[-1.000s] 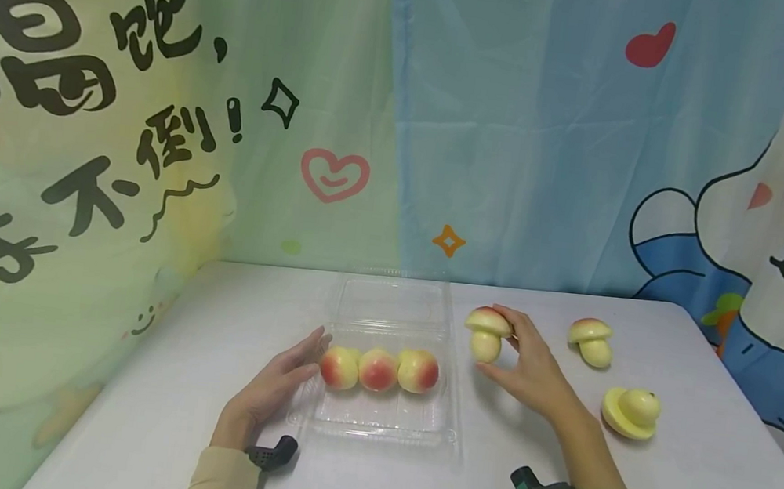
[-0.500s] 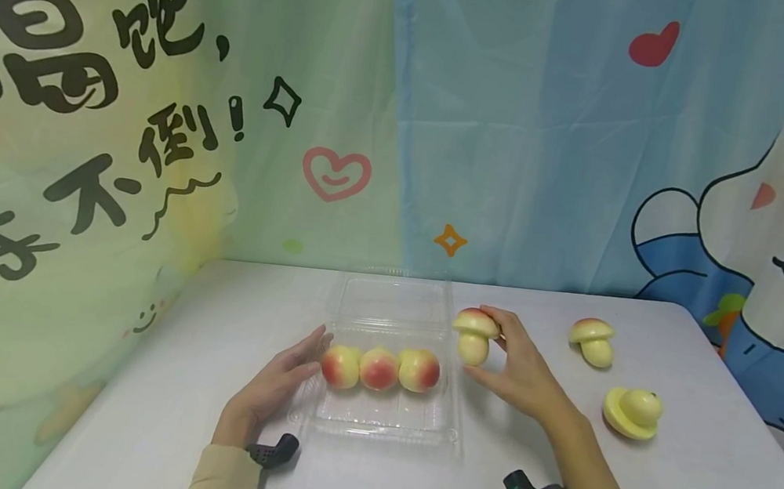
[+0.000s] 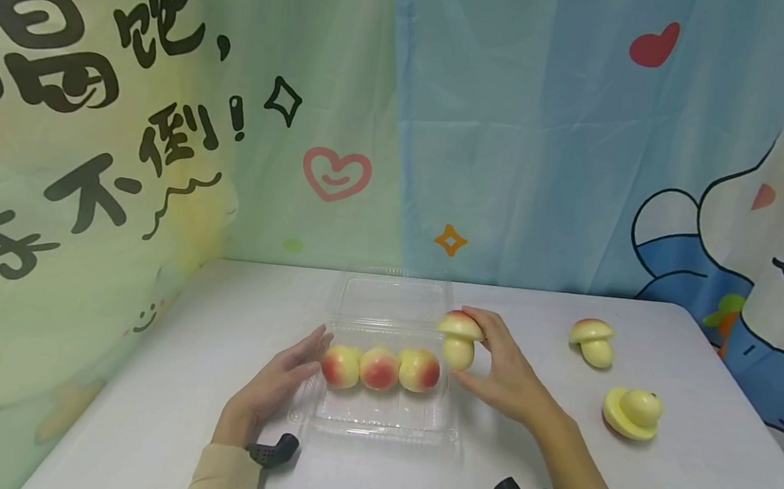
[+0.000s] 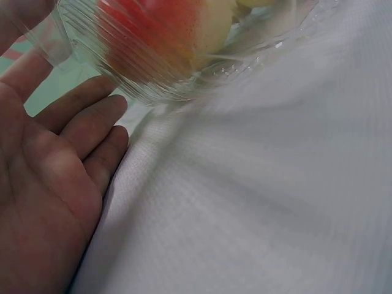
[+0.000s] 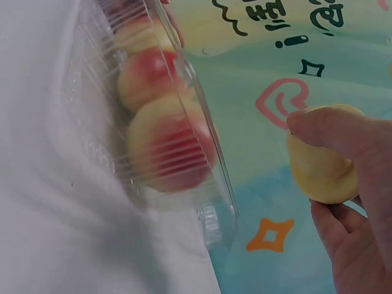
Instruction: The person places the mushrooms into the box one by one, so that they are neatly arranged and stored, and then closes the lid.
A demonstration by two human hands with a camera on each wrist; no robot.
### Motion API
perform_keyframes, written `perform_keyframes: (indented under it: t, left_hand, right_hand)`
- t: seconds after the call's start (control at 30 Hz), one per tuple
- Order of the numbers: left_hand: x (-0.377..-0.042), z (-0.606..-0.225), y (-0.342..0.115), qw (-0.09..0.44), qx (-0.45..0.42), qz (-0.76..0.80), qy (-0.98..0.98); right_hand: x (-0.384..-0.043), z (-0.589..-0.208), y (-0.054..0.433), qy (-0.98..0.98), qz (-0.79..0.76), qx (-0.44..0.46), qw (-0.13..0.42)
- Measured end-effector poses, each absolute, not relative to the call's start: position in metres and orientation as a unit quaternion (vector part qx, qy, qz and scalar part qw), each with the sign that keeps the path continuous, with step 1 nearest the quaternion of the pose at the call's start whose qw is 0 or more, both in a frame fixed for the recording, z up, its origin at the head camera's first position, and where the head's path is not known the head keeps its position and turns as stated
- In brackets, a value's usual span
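Observation:
A clear plastic clamshell box (image 3: 382,418) lies on the table with its lid (image 3: 393,301) folded back. Three peach-like toy fruits (image 3: 378,369), yellow with red blush, stand side by side across it. My left hand (image 3: 280,379) rests against the box's left side, fingers relaxed; the left wrist view shows the fingers (image 4: 92,125) right at the plastic edge. Between thumb and fingertips, my right hand (image 3: 510,374) holds a yellow toy mushroom (image 3: 460,339) with a red-topped cap. It is upright, stem down, overlapping the box's right edge in the head view.
On the table (image 3: 156,411) to the right lie a tilted toy mushroom (image 3: 592,342) and, closer, an overturned toy mushroom (image 3: 633,413) with its stem upward. A printed curtain (image 3: 516,130) hangs just behind the table's back edge.
My right hand has moved left with the toy mushroom, from beside the box to its right edge. The left hand and the three peach-like fruits have stayed put.

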State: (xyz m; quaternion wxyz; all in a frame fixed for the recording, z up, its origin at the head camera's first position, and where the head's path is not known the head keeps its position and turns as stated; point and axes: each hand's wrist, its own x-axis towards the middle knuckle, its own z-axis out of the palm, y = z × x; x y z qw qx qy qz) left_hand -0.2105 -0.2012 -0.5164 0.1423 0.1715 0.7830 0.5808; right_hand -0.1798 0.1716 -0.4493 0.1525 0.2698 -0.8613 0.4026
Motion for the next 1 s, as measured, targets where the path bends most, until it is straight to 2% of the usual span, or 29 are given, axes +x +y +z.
perform_keyframes:
  t: [0.47, 1.0]
  left_hand:
    - [-0.209, -0.515, -0.2, 0.147, 0.172, 0.6, 0.767]
    - [-0.209, -0.515, -0.201, 0.147, 0.176, 0.599, 0.767]
  right_hand:
    - [-0.172, -0.448, 0.152, -0.853, 0.427, 0.284, 0.102]
    - [-0.163, -0.452, 0.129, -0.859, 0.38, 0.32, 0.122]
